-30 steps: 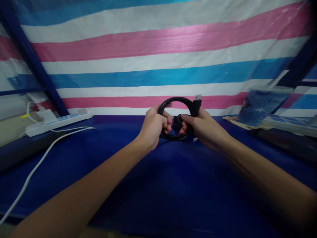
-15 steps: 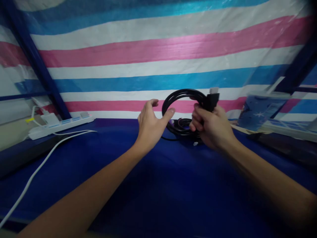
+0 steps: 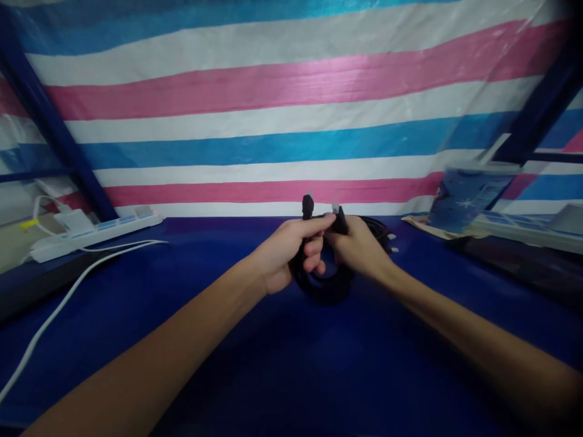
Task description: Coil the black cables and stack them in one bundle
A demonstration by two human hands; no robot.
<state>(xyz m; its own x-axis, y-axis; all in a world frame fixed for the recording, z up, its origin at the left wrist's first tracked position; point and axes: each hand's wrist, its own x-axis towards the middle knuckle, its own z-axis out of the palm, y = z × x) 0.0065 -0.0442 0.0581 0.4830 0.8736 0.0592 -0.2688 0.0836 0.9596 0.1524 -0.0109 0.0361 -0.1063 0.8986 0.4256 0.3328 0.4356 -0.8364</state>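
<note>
Cable coil, black, now lower over surface, clasped by left hand, spread wide moments ago, and right hand, so held from both sides.

Deep blue across the tabletop; black on the coiled cable; pink, white and blue stripes on the sheet beyond the far edge; plain white on the power strip; a white starburst against blue on the cup.
</note>
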